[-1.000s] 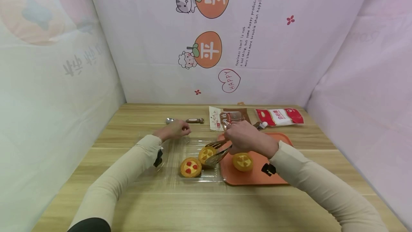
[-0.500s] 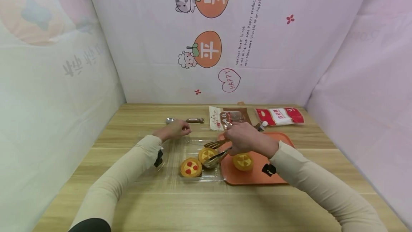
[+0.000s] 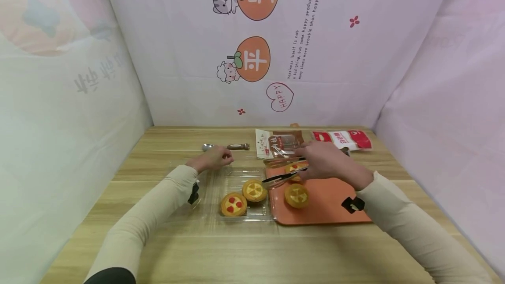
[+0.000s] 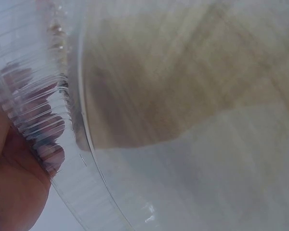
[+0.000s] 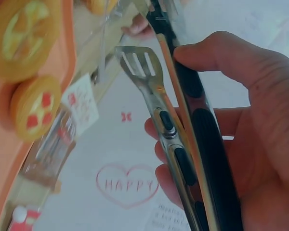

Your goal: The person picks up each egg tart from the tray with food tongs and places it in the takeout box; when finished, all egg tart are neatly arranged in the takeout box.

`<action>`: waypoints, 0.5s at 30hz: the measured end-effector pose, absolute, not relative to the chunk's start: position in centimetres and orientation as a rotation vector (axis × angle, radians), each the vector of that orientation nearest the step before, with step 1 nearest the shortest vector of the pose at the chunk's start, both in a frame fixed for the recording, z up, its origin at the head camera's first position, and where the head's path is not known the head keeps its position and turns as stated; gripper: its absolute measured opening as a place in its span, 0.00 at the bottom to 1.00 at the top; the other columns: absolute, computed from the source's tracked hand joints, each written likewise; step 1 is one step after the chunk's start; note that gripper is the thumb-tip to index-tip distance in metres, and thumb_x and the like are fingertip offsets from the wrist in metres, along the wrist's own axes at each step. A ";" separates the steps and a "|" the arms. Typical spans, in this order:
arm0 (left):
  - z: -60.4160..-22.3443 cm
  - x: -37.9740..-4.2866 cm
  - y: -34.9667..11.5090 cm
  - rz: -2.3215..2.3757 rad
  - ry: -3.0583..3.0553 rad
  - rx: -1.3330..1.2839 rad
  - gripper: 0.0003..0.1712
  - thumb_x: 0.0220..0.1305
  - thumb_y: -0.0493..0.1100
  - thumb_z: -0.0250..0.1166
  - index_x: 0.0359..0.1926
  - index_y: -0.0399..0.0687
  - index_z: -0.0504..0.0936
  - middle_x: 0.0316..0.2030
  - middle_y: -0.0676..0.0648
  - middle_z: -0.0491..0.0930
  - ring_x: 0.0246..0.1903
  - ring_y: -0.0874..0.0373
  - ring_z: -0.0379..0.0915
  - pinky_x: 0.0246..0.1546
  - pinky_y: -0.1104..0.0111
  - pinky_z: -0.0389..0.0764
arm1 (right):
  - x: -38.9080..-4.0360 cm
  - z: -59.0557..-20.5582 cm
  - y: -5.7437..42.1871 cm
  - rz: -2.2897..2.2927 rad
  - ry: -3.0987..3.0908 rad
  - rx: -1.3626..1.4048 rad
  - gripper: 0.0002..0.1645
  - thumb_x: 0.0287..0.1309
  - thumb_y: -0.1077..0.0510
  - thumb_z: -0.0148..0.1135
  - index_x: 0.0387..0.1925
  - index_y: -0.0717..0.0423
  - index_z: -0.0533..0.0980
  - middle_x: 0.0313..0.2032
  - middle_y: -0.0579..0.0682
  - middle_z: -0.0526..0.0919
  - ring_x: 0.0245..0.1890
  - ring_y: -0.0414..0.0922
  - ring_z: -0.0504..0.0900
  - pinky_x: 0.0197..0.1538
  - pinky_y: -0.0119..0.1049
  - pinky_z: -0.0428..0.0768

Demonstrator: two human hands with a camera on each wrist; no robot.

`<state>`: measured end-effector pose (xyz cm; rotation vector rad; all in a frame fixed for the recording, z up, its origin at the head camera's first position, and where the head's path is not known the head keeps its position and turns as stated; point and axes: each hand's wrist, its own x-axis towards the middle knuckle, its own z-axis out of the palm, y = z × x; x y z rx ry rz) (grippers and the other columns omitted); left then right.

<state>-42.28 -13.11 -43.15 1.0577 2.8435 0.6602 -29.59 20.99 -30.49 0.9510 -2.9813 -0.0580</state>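
Note:
My right hand grips metal tongs with dark handles, thumb on one arm and fingers round the other. Nothing sits between the tongs' parted tips, above the left edge of the orange tray. Below, a red-topped tart and a yellow-fruit tart rest on that tray. Inside the clear plastic box lie another yellow-fruit tart and a tart with red pieces. At the box's left, my left hand holds the ribbed edge of its clear lid, fingers seen through the plastic.
Behind the box lies a scoop-like utensil with a brown handle. A brown and white packet and a red and white bag lie behind the tray. Printed white cloth walls in the wooden table.
My right hand has moved right and lifted the tongs off the yellow-fruit tart, which stays in the box. The red-topped tart on the tray has come into sight. My left hand holds still.

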 end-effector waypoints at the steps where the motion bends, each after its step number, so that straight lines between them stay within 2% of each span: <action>1: -43.2 -42.3 -13.1 0.665 2.841 1.058 0.09 0.69 0.39 0.60 0.35 0.40 0.84 0.25 0.51 0.77 0.23 0.62 0.68 0.25 0.71 0.69 | -29.6 -30.5 21.6 -0.041 -2.977 0.932 0.27 0.49 0.45 0.70 0.48 0.54 0.81 0.42 0.51 0.83 0.34 0.44 0.80 0.32 0.42 0.80; 8: -43.2 -42.2 -13.1 0.652 2.843 1.069 0.09 0.69 0.40 0.60 0.36 0.39 0.84 0.27 0.50 0.78 0.25 0.61 0.69 0.27 0.70 0.70 | -28.9 -30.9 26.1 -0.007 -3.002 0.813 0.26 0.49 0.46 0.71 0.47 0.56 0.82 0.43 0.53 0.84 0.34 0.44 0.81 0.33 0.43 0.80; 15: -43.3 -42.3 -13.2 0.652 2.847 1.047 0.09 0.69 0.40 0.60 0.36 0.40 0.84 0.27 0.50 0.78 0.25 0.61 0.69 0.27 0.70 0.71 | -27.5 -33.0 29.6 0.062 -3.008 0.830 0.24 0.50 0.47 0.71 0.45 0.58 0.83 0.42 0.52 0.84 0.39 0.49 0.83 0.39 0.48 0.81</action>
